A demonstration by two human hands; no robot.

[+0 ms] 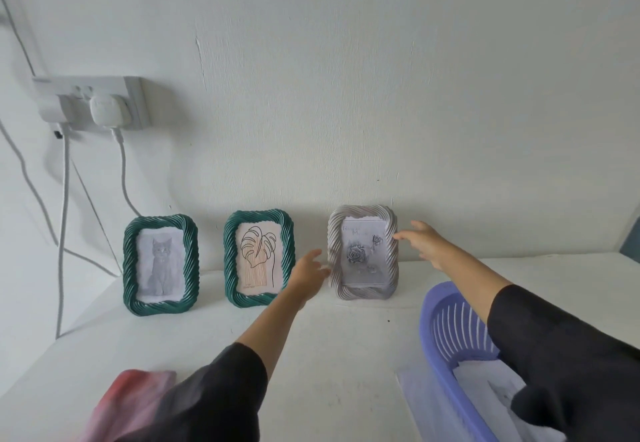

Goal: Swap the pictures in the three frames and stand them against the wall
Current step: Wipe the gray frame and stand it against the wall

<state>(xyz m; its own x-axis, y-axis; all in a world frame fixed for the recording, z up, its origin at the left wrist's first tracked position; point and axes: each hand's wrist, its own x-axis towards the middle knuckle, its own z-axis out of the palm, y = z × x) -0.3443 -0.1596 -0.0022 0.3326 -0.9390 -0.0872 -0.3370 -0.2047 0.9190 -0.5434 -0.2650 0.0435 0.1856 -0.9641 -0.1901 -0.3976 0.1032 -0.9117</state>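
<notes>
Basket [429, 337] holds white paper [485, 386]; left hand [308, 268], right hand [424, 239] flank grey frame [362, 252].

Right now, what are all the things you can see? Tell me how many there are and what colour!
cat frame: 1, dark green, far left, standing against the wall
leaf frame: 1, dark green, middle, against the wall
rose frame: 1, silver-grey, right of the green ones, against the wall
wall: 1, white, behind everything
table: 1, white, under the frames
socket: 1, white, upper left on the wall, two plugs in it
cables: several, white, hanging below the socket
basket: 1, purple, near right on the table
paper: white, inside the basket
left hand: 1, fingers at the rose frame's left edge
right hand: 1, fingers at its right edge
sleeves: 2, black
</notes>
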